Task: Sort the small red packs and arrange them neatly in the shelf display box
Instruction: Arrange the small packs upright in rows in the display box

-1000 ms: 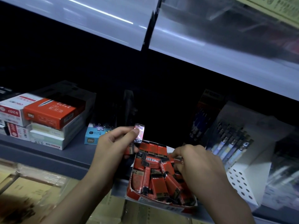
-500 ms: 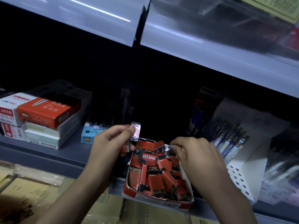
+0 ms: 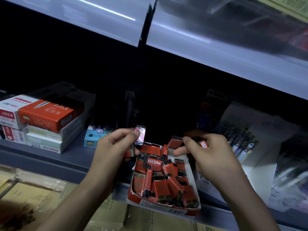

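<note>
My left hand (image 3: 115, 147) is raised over the far left corner of the display box (image 3: 164, 206), thumb and fingers pressed together on a small stack: a shiny pale-faced pack (image 3: 140, 135) stands upright on top, and a red pack (image 3: 131, 151) marked 2B shows beneath it against my palm. My right hand (image 3: 211, 154) is over the far right corner of the box, thumb and forefinger pinching one small red pack (image 3: 203, 144) at its end, with the lower fingers curled loosely toward the box. The box sits at the front edge of the shelf (image 3: 50, 157), its front wall slightly overhanging. Inside it, the loose red packs (image 3: 160, 179) lie jumbled, some flat, some on edge, some tilted across one another; only the row along the far wall looks upright. Judged from this, the step in hand is gathering and sorting, well short of finished. The next move calls for turning the pinched pack to match the stack's facing, then passing it to the left hand or standing it against the far wall. The pale pack appears to be a different item and probably needs separating.
</note>
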A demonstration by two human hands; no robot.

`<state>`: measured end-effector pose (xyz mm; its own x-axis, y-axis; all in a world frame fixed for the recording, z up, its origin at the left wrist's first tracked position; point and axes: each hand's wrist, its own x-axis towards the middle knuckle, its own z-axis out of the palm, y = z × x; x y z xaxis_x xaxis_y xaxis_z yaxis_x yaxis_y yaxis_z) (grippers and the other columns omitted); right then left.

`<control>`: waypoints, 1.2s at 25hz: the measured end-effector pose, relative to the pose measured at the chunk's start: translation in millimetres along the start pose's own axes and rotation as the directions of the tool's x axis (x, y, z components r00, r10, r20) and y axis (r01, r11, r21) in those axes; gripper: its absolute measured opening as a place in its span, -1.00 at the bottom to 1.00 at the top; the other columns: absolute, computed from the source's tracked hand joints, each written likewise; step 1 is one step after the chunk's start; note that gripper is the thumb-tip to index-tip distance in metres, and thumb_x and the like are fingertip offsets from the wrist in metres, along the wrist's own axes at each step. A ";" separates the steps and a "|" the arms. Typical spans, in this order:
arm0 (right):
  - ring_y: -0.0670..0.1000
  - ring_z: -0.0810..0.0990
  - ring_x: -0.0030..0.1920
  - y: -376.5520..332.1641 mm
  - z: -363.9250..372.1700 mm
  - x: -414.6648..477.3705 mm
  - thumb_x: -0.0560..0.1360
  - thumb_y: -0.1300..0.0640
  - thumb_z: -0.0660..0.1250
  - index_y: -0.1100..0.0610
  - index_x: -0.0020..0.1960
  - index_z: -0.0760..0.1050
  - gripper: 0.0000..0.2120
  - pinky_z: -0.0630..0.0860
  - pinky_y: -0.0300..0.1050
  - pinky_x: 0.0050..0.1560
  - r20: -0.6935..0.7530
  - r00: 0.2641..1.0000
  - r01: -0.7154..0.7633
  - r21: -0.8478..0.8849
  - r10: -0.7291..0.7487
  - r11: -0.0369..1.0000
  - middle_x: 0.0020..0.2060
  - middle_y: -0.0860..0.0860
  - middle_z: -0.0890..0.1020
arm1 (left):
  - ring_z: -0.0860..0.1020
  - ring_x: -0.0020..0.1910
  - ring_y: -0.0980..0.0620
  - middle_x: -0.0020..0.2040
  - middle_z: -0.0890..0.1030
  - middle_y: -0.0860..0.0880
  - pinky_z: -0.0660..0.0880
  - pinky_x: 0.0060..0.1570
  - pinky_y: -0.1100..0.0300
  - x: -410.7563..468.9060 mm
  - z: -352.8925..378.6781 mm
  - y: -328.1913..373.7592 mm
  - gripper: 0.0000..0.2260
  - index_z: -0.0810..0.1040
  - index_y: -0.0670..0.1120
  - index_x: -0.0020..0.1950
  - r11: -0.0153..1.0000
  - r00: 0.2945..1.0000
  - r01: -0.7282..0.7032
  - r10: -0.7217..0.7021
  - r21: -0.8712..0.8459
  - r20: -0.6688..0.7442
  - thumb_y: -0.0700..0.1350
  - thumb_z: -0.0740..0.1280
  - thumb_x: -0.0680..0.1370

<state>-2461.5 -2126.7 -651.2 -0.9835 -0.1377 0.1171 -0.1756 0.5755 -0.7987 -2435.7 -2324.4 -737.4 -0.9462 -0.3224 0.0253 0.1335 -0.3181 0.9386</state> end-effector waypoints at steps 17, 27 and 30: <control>-0.01 0.61 -0.18 4.4 3.2 3.5 0.50 0.02 0.50 -0.01 -0.03 0.68 -0.93 0.55 -0.07 -0.22 -0.217 0.975 -0.058 -0.421 -0.039 0.905 -0.17 -0.05 0.69 | 0.56 -0.24 -0.14 -0.23 0.58 -0.26 0.49 -0.18 0.01 0.3 -0.3 0.5 -0.86 0.74 -0.05 -0.01 1.000 1.000 0.001 -0.001 0.003 0.001 -0.02 0.44 0.55; -0.11 0.58 -0.24 14.3 19.5 8.8 0.55 0.10 0.46 -0.10 0.04 0.69 -0.87 0.60 -0.08 -0.17 -0.075 0.994 0.022 -0.568 -0.079 0.823 -0.09 -0.06 0.70 | 0.56 -0.24 -0.13 -0.26 0.59 -0.25 0.46 -0.12 -0.03 1.6 -1.0 -1.1 -0.87 0.74 -0.07 -0.01 1.000 1.000 -0.004 0.004 -0.015 -0.012 -0.05 0.44 0.56; -0.22 0.45 -0.32 14.6 23.3 10.9 0.58 0.18 0.41 -0.10 0.12 0.68 -0.78 0.57 -0.13 -0.15 -0.034 0.994 0.059 -0.638 -0.105 0.768 -0.05 -0.08 0.71 | 0.57 -0.23 -0.14 -0.27 0.61 -0.23 0.46 -0.10 -0.05 1.5 -1.2 -1.1 -0.87 0.74 -0.07 0.00 1.000 1.000 -0.003 0.003 -0.006 -0.007 -0.04 0.44 0.56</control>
<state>-2473.8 -2138.6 -675.4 -0.9605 -0.1700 0.2202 -0.2204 0.9481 -0.2294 -2436.9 -2325.6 -738.8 -0.9437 -0.3298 0.0260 0.1385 -0.3223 0.9364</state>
